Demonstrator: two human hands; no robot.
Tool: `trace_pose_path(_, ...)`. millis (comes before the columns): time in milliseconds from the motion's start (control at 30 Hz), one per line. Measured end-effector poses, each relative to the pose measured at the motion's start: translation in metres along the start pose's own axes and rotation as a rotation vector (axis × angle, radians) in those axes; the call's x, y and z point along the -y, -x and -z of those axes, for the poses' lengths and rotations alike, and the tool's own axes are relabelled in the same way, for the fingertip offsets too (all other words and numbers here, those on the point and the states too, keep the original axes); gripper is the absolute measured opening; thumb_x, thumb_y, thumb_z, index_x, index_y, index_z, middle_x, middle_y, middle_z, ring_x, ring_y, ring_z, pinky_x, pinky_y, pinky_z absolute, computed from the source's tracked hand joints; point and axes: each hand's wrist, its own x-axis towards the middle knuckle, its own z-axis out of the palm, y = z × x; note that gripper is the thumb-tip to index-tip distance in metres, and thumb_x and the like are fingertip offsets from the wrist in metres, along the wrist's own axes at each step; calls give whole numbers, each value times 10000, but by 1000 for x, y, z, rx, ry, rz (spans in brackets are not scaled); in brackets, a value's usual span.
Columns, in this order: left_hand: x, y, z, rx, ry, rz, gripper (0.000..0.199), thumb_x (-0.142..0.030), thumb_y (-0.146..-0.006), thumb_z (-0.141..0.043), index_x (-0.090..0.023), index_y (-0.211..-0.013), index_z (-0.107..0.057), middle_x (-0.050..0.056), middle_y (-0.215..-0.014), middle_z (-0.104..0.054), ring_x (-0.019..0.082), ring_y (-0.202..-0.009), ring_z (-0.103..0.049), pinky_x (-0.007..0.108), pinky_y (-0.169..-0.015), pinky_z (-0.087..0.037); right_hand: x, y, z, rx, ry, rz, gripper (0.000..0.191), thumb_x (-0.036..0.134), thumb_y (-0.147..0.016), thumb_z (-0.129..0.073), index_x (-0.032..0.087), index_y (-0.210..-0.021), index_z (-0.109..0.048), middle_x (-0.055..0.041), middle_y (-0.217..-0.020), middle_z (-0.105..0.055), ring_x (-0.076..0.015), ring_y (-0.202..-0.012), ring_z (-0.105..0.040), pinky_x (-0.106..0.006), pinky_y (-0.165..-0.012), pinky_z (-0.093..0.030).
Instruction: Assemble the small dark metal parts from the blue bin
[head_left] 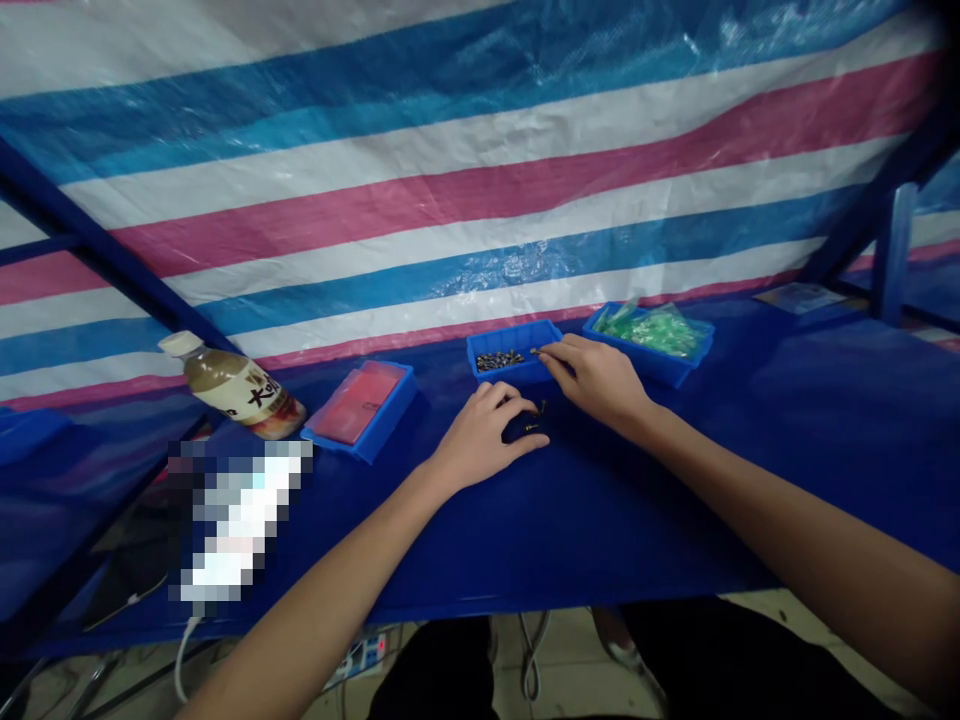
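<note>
Left hand point(486, 437), right hand point(592, 380), small dark screws point(532, 420) lying between them

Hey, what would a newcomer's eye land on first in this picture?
The striped tarp of blue, pink and white fills the top of the view, behind a dark blue table. At the table's centre, the left hand curves beside a few small dark parts, while the right hand reaches the edge of a blue tray of similar parts. Off to the left lies a bottle with a cream cap.
</note>
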Motion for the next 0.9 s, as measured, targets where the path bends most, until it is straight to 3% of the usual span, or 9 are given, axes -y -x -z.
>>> trace_pose_path(233, 0, 0, -4, 42, 27, -11, 211, -374, -906, -586, -259, -1077, -633, 7, -933, -621, 181, -887, -524, 353, -847, -449, 0, -1, -1, 113, 137, -176, 416, 437, -968, -359, 244, -1098, -704, -100, -794, -690, -230, -678, -616, -330, -621, -423)
trace_pose_path(367, 1, -1, -5, 33, 54, -21, 175, -302, -920, -576, -235, -1072, -630, 3, -897, -628, 164, -859, -531, 330, -838, -445, 3, -1, 0, 125, 184, -173, 421, 435, -971, -352, 269, -1263, -606, -102, -843, -712, -248, -703, -642, -339, -633, -436)
trace_pose_path(500, 3, -1, -5, -38, 63, 2, 210, -283, -905, -601, -235, -1109, -609, 5, -901, -630, 170, -884, -546, 314, -808, -464, 8, -1, 3, 115, 127, -44, 418, 424, -979, -356, 244, -1305, -546, -71, -825, -714, -213, -686, -637, -294, -622, -406)
trace_pose_path(700, 6, -1, 2, -313, 49, 50, 116, -256, -901, -606, -212, -1008, -606, 18, -924, -641, 163, -869, -562, 297, -756, -477, 14, 4, 1, 271, -87, 320, 332, 349, -1003, -332, 189, -995, -623, -47, -869, -680, -154, -731, -603, -255, -618, -354)
trace_pose_path(900, 6, -2, 4, -393, 78, 85, 118, -199, -888, -618, -214, -998, -580, 10, -933, -633, 144, -839, -558, 286, -757, -484, 12, 6, -8, 306, -169, 376, 279, 298, -1005, -343, 176, -954, -589, -51, -893, -643, -152, -762, -580, -257, -633, -356)
